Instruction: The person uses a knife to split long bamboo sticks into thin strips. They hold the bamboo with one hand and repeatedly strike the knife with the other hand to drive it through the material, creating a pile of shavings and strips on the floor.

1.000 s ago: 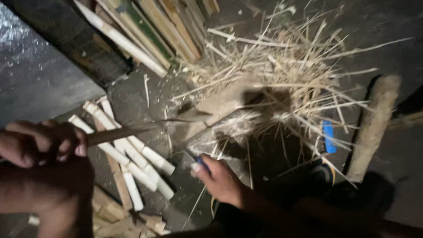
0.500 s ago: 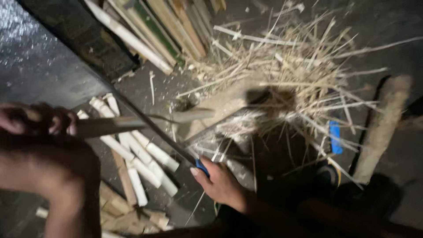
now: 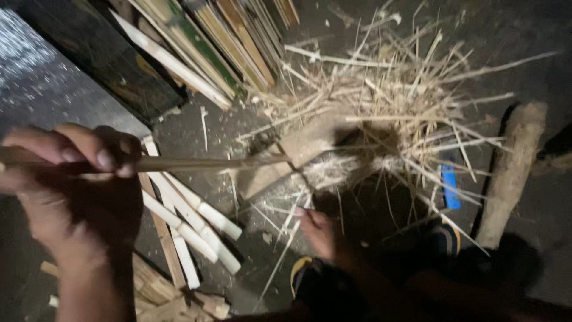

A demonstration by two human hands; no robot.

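My left hand (image 3: 65,179) is closed around a long thin bamboo strip (image 3: 202,162). The strip runs level to the right, and its far end rests on a wooden block (image 3: 298,149) on the floor. My right hand (image 3: 319,232) is low in the middle, just below the block, among loose slivers. It is blurred, and I cannot make out anything in its grip.
A heap of thin bamboo slivers (image 3: 393,101) covers the floor behind the block. Split pale bamboo pieces (image 3: 190,226) lie under the strip. Long slats (image 3: 220,42) are stacked at the top. A thick log (image 3: 512,173) and a blue object (image 3: 448,185) lie on the right.
My left hand has drawn the strip nearer and higher in view. My right hand has shifted right, and the blue-handled thing seen at its fingers earlier no longer shows.
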